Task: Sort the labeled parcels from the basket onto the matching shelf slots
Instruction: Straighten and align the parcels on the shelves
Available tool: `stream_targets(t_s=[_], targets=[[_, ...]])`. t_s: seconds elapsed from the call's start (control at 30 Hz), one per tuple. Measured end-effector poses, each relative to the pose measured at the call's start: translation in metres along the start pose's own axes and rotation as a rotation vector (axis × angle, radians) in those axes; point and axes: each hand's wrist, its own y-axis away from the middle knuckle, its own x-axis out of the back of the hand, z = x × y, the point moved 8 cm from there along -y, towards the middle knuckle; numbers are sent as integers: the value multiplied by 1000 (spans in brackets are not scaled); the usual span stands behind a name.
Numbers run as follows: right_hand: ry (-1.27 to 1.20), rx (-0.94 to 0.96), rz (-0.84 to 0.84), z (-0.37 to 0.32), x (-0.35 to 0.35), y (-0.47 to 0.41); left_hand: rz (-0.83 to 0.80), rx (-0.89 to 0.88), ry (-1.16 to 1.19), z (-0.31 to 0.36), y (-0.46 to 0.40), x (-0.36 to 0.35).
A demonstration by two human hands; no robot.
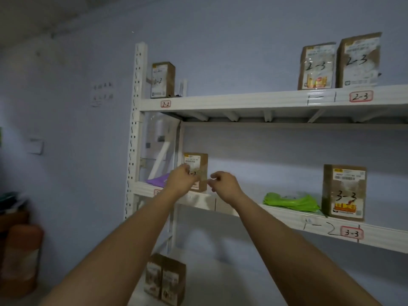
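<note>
A small brown parcel [199, 161] with a white label stands upright at the left end of the middle shelf [287, 217]. My left hand [181, 180] covers its lower front left, fingers curled against it, and hides most of its handwritten number. My right hand [223, 183] hovers just right of the parcel with loosely curled fingers, a small gap away, holding nothing. The basket is out of view.
The top shelf [220, 102] carries a "2-2" box [163, 80] and two "2-3" boxes [316, 67]. On the middle shelf lie a purple bag [156, 180], a green bag [291, 202] and a "3-3" box [344, 192]. Two boxes [164, 279] stand on the lowest level.
</note>
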Motion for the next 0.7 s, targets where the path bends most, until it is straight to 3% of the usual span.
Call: stream_targets(t_s=[0.33, 0.7], targets=[[156, 262, 256, -162, 26, -122, 123, -163, 31, -3, -153, 134], [612, 288, 429, -208, 14, -216, 160, -383, 25, 13, -289, 156]])
